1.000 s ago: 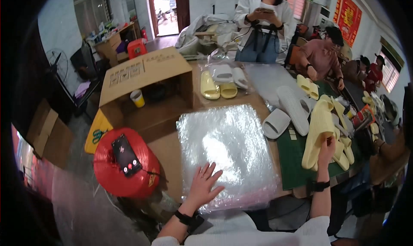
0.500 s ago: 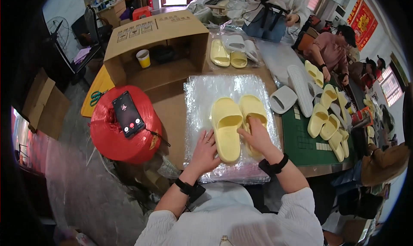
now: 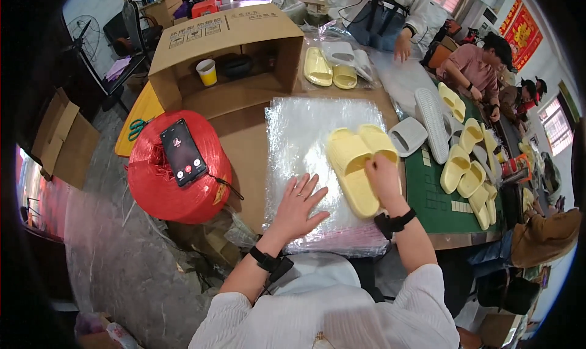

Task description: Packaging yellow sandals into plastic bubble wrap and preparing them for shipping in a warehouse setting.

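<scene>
A pair of pale yellow slippers (image 3: 354, 159) lies side by side on a stack of clear plastic bags (image 3: 308, 135) spread over the brown table. My right hand (image 3: 383, 179) grips the pair at its near end, fingers curled over the inner edge. My left hand (image 3: 297, 205) rests flat on the plastic, fingers spread, just left of the slippers and apart from them. Both wrists carry black bands.
A red spool of twine (image 3: 177, 181) with a phone (image 3: 183, 152) on top stands to the left. An open cardboard box (image 3: 213, 50) holding a yellow cup (image 3: 207, 72) sits behind. Several yellow and grey slippers (image 3: 461, 147) cover the green mat on the right, where other people work.
My right hand brought the yellow pair from the right pile onto the plastic and has now slid it to the right. My left hand shifted left, off the slippers, onto the bare plastic.
</scene>
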Demonstrator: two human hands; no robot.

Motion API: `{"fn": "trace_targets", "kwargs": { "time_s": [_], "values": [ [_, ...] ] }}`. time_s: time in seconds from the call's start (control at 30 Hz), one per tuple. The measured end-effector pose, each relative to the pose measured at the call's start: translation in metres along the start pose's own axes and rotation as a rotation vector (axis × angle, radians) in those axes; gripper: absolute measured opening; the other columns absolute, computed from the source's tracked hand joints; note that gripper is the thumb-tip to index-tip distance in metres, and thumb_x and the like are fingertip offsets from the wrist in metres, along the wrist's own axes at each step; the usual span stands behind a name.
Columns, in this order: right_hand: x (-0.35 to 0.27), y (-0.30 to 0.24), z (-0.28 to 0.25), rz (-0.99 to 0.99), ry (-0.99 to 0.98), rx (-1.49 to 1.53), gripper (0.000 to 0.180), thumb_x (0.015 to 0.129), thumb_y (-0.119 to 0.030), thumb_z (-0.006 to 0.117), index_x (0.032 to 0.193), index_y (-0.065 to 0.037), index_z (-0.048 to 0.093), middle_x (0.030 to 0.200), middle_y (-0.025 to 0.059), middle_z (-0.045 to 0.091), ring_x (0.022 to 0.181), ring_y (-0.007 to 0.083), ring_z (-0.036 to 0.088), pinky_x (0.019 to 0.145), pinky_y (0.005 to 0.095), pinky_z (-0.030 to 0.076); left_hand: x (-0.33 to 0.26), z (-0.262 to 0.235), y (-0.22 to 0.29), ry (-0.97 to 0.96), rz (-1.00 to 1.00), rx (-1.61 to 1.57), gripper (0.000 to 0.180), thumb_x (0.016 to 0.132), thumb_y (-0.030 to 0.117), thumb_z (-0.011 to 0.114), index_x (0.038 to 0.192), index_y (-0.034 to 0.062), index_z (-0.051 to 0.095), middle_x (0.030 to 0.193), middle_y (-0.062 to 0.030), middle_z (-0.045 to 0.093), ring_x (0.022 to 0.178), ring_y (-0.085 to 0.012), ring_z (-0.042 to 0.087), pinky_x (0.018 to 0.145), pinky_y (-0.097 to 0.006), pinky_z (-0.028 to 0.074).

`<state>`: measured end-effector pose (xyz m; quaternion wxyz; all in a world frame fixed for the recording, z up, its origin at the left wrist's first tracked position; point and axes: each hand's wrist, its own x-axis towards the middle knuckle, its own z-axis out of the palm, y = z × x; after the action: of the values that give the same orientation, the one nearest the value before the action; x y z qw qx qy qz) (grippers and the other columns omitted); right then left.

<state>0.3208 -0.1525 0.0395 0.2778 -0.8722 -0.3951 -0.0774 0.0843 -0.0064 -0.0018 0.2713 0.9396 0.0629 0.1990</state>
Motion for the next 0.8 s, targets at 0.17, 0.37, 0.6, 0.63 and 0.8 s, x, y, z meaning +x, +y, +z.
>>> {"fn": "trace_targets", "kwargs": {
  "time_s": [0.17,0.37,0.6,0.63,0.8],
  "values": [
    [-0.034,0.047,-0.048,0.236,0.124,0.031,0.027,0.093,-0.019,0.063,0.083,0.004,0.055,0.072,0.0226,0.061,0.065,0.0369,0.060,0.061,0.0445,0.046,0.000,-0.002,-0.001,-0.024,-0.009,0.004,0.065,0.088,0.049,0.069,0.144,0.0171,0.056,0.159,-0.0180,0.038,0.148,-0.0395,0.030,0.123,-0.055,0.016],
    [-0.127,0.047,-0.102,0.357,0.317,0.360,0.024,0.097,-0.010,0.058,0.112,0.009,0.061,0.095,0.0161,0.070,0.087,0.0169,0.065,0.076,0.0319,0.050,0.006,-0.027,0.013,-0.260,-0.027,0.101,0.089,0.075,0.060,0.076,0.149,0.0200,0.049,0.165,-0.0167,0.027,0.153,-0.0401,0.019,0.124,-0.056,0.016],
    [-0.193,0.043,-0.105,0.450,0.453,0.617,0.025,0.101,-0.011,0.055,0.119,0.003,0.067,0.097,0.0026,0.072,0.081,0.0097,0.066,0.069,0.0248,0.052,-0.008,-0.017,0.024,-0.316,0.102,0.021,0.079,0.082,0.052,0.072,0.149,0.0186,0.049,0.164,-0.0132,0.029,0.152,-0.0361,0.024,0.123,-0.055,0.019],
    [-0.195,0.042,-0.104,0.436,0.453,0.597,0.024,0.101,-0.011,0.056,0.118,0.003,0.067,0.095,0.0025,0.071,0.079,0.0099,0.066,0.068,0.0247,0.052,-0.008,-0.017,0.026,-0.301,0.097,0.014,0.071,0.086,0.047,0.069,0.148,0.0181,0.050,0.163,-0.0137,0.032,0.152,-0.0365,0.025,0.123,-0.055,0.019],
    [-0.198,0.043,-0.096,0.451,0.362,0.725,0.037,0.102,-0.020,0.061,0.128,0.006,0.061,0.118,0.0085,0.071,0.104,0.0157,0.067,0.091,0.0300,0.053,-0.004,-0.011,0.029,-0.273,0.073,0.033,0.059,0.094,0.038,0.064,0.147,0.0171,0.052,0.162,-0.0142,0.034,0.151,-0.0362,0.027,0.123,-0.053,0.021]
  ]
}}
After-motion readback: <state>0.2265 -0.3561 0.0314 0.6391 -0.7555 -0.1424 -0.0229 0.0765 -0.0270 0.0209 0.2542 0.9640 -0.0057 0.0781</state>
